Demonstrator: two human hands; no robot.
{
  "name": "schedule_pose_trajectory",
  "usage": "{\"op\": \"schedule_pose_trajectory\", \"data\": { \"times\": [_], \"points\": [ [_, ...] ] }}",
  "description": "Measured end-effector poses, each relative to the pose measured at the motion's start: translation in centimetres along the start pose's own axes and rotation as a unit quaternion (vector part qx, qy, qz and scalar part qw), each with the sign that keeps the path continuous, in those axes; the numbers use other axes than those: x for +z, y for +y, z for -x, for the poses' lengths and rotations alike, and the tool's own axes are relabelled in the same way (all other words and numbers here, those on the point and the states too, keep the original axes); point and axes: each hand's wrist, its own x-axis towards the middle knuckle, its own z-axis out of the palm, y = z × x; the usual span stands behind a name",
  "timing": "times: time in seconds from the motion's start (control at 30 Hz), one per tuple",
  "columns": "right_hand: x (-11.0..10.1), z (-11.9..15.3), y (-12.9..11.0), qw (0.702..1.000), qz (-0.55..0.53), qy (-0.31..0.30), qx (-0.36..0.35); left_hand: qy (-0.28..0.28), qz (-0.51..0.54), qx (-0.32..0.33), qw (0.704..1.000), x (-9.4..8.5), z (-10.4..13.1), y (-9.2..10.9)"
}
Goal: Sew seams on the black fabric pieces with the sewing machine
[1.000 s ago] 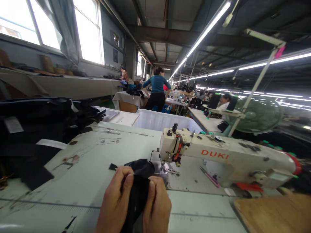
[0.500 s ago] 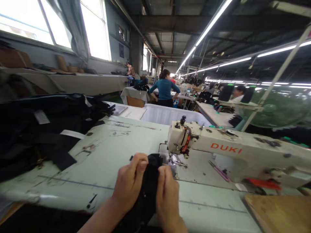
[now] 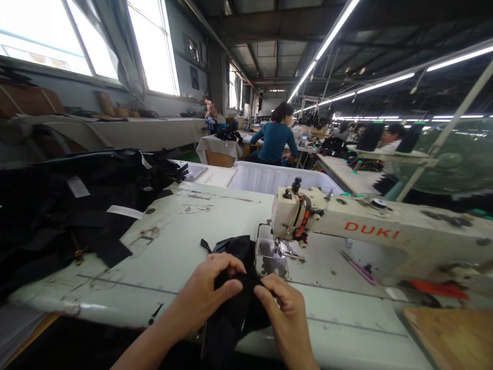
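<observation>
Left grip (image 3: 210,279) and right grip (image 3: 290,308) loosely pinch one black cloth piece (image 3: 241,308), fingertips nearly together. On the tabletop (image 3: 219,216), a dark fabric pile (image 3: 38,200) lies apart at left, untouched; beside the sewing machine (image 3: 327,208), not beneath it, sits the held piece. How much is finished cannot be told.

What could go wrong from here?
1. Fingers: the left hand and right hand are on the cloth close to the sewing machine; they could get too near its needle area if it ran.
2. Drag: the bunched cloth seems to hang over the table's front edge, so it might slip or pull.
3. Snag: the snips lie loose under the machine's arm and might catch cloth pushed that way.
</observation>
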Motion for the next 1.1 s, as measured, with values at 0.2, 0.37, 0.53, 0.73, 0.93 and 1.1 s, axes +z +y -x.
{"op": "schedule_pose_trajectory", "data": {
  "times": [0.2, 0.37, 0.53, 0.73, 0.93, 1.1],
  "points": [
    [0.2, 0.9, 0.9, 0.996, 0.056, 0.032, -0.063, 0.008, 0.04, -0.031, 0.999, 0.7, 1.0, 0.3],
    [1.6, 1.7, 0.6, 0.997, 0.056, -0.021, -0.049, 0.146, -0.11, 0.11, 0.977, 2.7, 1.3, 0.7],
    [1.0, 1.8, 0.5, 0.998, 0.032, -0.051, 0.011, 0.109, -0.139, 0.09, 0.98, 1.8, 0.7, 0.0],
    [-0.3, 1.7, 0.6, 0.997, 0.069, 0.022, 0.014, 0.021, 0.009, -0.011, 1.0, 0.5, 1.9, -1.2],
    [1.5, 2.6, 0.6, 0.993, 0.061, 0.086, -0.059, 0.083, 0.098, -0.005, 0.992, 2.1, 3.0, -0.5],
    [2.2, 3.4, 1.2, 0.973, 0.093, 0.14, -0.16, 0.086, 0.141, 0.144, 0.976, 2.9, 2.8, 0.2]
  ]
}}
